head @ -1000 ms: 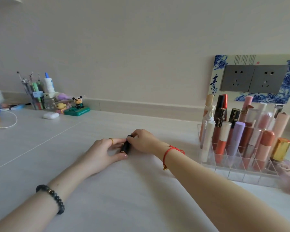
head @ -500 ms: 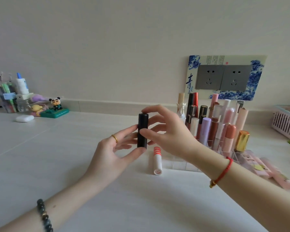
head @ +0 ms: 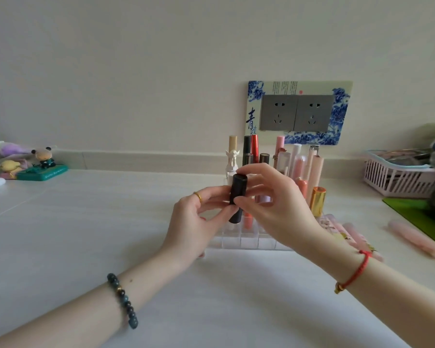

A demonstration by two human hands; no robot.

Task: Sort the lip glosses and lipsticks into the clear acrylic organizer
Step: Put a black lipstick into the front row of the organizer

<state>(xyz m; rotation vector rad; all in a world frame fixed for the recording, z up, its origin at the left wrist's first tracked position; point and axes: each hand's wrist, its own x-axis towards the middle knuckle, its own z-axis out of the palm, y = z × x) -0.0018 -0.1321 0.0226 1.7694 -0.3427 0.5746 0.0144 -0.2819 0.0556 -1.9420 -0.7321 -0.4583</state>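
Holding a black lipstick tube (head: 237,197) up off the table (head: 86,222), right in front of the clear acrylic organizer (head: 246,241), not in any slot yet. Tilted a touch, top leaning right. Pinching the lower half with the left hand (head: 194,222), thumb and fingers curled round it. Gripping the upper half with the right hand (head: 274,207), index finger arched over toward the cap. So, both hands closed on the same tube.

Peeking into the organizer behind the hands: crammed with upright tubes in the back rows. From the left, spotting a white angel-shaped bottle (head: 231,159), a beige-capped tube (head: 232,143), a black tube (head: 247,144) and a shiny red tube (head: 255,148) side by side, then a tall pale pink tube (head: 316,172), a coral tube (head: 302,185) and a gold-capped tube (head: 317,200) at the right end. Partly hidden by the hands, so can't tell which cell for most.

Lying loose to the right of the organizer: a floral pink packet (head: 337,227) just beside it, plus a pink tube (head: 414,237) farther out next to a green mat (head: 409,209). Further right, a pink slatted basket (head: 387,179) with stuff inside, too blurry to make out.
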